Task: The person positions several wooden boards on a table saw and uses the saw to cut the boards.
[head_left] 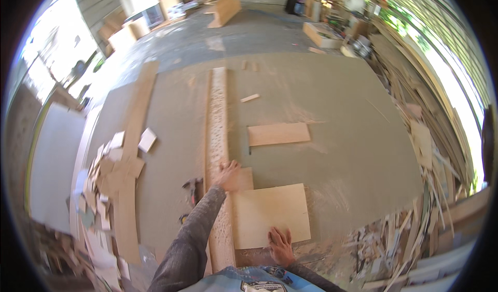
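In the head view, I see the pale rectangular panel (267,209) just right of the long speckled plank (218,118). My left hand (226,175) lies bent across that plank's right edge, touching a small wooden piece (246,179); grip, I can't tell. My right hand (280,246) rests loosely spread on the panel.

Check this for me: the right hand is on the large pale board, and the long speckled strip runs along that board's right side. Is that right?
Not quite: in the head view, the long speckled strip runs along the left side of the large pale board. The right hand is indeed on that board.
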Demonstrator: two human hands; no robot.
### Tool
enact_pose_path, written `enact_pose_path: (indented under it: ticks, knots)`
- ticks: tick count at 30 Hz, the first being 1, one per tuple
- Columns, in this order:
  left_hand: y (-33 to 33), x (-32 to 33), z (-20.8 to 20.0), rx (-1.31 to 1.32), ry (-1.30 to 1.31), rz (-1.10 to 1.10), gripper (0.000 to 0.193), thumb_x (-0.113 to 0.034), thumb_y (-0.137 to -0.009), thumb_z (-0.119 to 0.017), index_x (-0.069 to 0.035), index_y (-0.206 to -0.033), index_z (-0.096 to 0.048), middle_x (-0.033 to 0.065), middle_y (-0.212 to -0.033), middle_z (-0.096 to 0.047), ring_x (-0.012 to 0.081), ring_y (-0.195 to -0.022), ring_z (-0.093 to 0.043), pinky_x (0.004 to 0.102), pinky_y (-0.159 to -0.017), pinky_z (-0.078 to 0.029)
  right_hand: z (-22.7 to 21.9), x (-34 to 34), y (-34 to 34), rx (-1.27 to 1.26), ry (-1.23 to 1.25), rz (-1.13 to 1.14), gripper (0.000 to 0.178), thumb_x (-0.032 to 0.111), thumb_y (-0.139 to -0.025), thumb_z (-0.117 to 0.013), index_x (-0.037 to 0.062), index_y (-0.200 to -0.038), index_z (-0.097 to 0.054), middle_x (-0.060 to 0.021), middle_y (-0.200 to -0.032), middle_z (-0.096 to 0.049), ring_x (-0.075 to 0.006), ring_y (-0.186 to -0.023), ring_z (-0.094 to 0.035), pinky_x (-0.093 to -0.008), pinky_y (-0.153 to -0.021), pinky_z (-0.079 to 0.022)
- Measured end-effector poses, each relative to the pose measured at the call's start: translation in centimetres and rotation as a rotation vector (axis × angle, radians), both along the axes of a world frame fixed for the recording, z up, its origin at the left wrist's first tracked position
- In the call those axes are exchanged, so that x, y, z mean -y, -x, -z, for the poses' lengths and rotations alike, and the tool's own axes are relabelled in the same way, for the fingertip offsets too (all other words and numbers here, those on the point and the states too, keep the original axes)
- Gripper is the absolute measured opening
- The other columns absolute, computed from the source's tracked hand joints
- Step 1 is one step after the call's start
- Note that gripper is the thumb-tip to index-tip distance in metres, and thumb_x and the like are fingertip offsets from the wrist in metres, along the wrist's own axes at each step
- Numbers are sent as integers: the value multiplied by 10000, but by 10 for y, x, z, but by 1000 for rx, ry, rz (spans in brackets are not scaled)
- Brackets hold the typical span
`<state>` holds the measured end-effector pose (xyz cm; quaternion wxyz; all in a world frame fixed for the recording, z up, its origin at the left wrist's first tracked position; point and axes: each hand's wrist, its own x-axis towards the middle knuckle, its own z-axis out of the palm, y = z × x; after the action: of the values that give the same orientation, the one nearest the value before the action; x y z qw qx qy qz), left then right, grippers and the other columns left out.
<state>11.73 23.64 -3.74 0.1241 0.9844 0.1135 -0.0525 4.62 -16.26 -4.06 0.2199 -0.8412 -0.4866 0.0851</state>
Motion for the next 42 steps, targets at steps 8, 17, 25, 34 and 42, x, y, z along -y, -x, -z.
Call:
enact_pose_path:
  ticks: [8, 17, 25, 34, 42]
  knots:
    - [32, -5, -34, 307, 365, -269, 162, -181, -776, -749, -28, -821, -713, 127, -902, -686, 307, -898, -653, 463, -760, -495, 9, 1, 3, 85, -25, -11, 635, 185, -787, -759, 29, -1376, -581, -134, -1511, -462, -315, -1428, -414, -626, -1198, -187]
    - [224, -131, -69, 1464, 955, -1206, 369, -257, -942, -693, -14, -1208, -615, 51, -1019, -643, 165, -836, -585, 335, -747, -464, 10, 7, 1, 4, -22, 16, 619, 179, -828, -698, 61, -1419, -557, -123, -1550, -428, -291, -1463, -369, -580, -1214, -181]
    - [258, -66, 25, 946, 115, -1459, 521, -139, -841, -749, 45, -1294, -571, 168, -1150, -601, 262, -1045, -587, 394, -825, -490, -42, -2, -29, -52, -130, -30, 386, 294, -849, -720, 59, -1154, -707, -135, -1280, -644, -296, -1265, -556, -554, -1102, -310]
    - [143, 185, -29, 414, 307, -204, 443, -236, -859, -725, -108, -1271, -628, 149, -1396, -502, 349, -1333, -445, 535, -1084, -329, -16, -137, -294, 120, 49, 313, 528, 20, -849, -602, 10, -1369, -513, -205, -1443, -494, -354, -1373, -440, -509, -1165, -325]
    - [134, 203, -42, -104, 350, -194, 685, -343, -855, -705, -148, -1461, -453, 106, -1560, -340, 280, -1492, -278, 704, -1053, -256, -31, -227, -399, 105, 322, 134, 762, -37, -714, -656, 41, -1440, -441, -163, -1508, -441, -331, -1465, -337, -474, -1225, -272]
